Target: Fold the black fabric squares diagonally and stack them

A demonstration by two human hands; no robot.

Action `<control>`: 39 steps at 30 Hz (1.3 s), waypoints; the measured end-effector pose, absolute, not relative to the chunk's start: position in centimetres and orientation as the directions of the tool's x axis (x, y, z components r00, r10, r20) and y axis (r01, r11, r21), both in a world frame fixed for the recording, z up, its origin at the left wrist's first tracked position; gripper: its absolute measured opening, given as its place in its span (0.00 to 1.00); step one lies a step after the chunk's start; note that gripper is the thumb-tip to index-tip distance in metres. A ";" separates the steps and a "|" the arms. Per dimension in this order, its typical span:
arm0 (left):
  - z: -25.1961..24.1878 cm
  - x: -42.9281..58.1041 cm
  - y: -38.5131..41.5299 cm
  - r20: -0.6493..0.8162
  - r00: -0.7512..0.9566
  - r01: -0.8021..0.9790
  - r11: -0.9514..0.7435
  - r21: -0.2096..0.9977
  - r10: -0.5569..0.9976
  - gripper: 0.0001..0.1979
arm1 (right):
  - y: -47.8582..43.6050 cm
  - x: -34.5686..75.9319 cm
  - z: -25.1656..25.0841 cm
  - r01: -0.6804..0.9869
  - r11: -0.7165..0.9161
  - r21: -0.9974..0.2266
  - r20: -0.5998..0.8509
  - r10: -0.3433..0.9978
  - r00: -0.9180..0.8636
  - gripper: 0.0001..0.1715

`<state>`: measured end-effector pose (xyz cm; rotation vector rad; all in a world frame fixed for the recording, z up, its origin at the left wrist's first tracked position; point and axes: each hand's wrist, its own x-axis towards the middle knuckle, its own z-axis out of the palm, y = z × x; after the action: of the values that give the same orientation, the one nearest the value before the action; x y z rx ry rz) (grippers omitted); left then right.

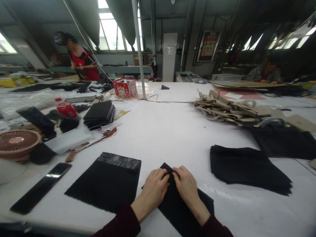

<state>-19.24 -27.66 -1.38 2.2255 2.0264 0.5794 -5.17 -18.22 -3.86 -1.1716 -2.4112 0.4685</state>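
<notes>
A black fabric piece (182, 210) lies slanted on the white table (168, 131) right in front of me. My left hand (154, 190) and my right hand (186, 187) rest side by side on its far corner, fingers curled and pinching the cloth's edge between them. To the left lies a flat black fabric panel (106, 182) with a grey fuzzy strip along its far edge. To the right sits a stack of black fabric pieces (247, 171).
A dark phone (40, 191) lies near the left front edge, by a pink fan (17, 143). Farther back lie folded black pieces (100, 113), a red box (124, 88), beige bag parts (227, 108) and a black bag (283, 140). Two people work at the back.
</notes>
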 end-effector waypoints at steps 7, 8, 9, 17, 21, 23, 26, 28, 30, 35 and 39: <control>-2.1 -19.6 -26.9 0.235 -0.006 0.953 -0.066 0.297 0.972 0.11 | -19.0 -4.8 -6.7 0.567 0.789 -0.236 0.534 0.593 -0.603 0.18; -2.3 -19.7 -26.8 0.243 -0.012 0.951 -0.064 0.303 0.970 0.12 | -19.1 -4.8 -6.7 0.564 0.801 -0.202 0.539 0.572 -0.619 0.18; -2.5 -19.8 -26.7 0.250 -0.018 0.949 -0.062 0.309 0.968 0.13 | -19.1 -4.8 -6.7 0.563 0.808 -0.173 0.536 0.557 -0.634 0.19; -3.2 -20.2 -26.3 0.239 -0.006 0.963 -0.059 0.265 0.971 0.27 | -19.4 -4.8 -6.3 0.570 0.816 -0.096 0.487 0.538 -0.688 0.21; -3.4 -20.3 -26.2 0.218 -0.023 0.962 -0.039 0.271 0.976 0.26 | -19.2 -4.8 -6.5 0.560 0.821 -0.111 0.468 0.540 -0.700 0.22; -3.5 -20.3 -26.1 0.221 -0.035 0.959 -0.029 0.281 0.975 0.25 | -19.2 -4.8 -6.5 0.553 0.825 -0.117 0.462 0.538 -0.705 0.22; -3.6 -20.3 -26.2 0.239 -0.053 0.957 -0.018 0.289 0.970 0.24 | -19.2 -4.8 -6.5 0.547 0.828 -0.121 0.458 0.535 -0.710 0.22; -3.8 -20.3 -26.2 0.244 -0.057 0.957 -0.016 0.289 0.968 0.24 | -19.2 -4.8 -6.6 0.545 0.829 -0.122 0.454 0.535 -0.712 0.22; -3.9 -20.3 -26.2 0.247 -0.066 0.956 -0.009 0.293 0.967 0.23 | -19.2 -4.8 -6.6 0.544 0.830 -0.125 0.451 0.536 -0.713 0.22; -3.8 -20.3 -26.2 0.232 -0.087 0.954 0.015 0.298 0.969 0.22 | -19.2 -4.8 -6.6 0.531 0.837 -0.135 0.461 0.527 -0.714 0.22; -3.6 -20.3 -26.2 0.223 -0.090 0.953 0.019 0.301 0.971 0.22 | -19.1 -4.9 -6.4 0.526 0.841 -0.130 0.487 0.516 -0.705 0.21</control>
<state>-20.31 -26.21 -3.58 2.0884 2.2092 0.5871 -4.91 -19.10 -6.45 -0.7641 -2.4998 -0.0256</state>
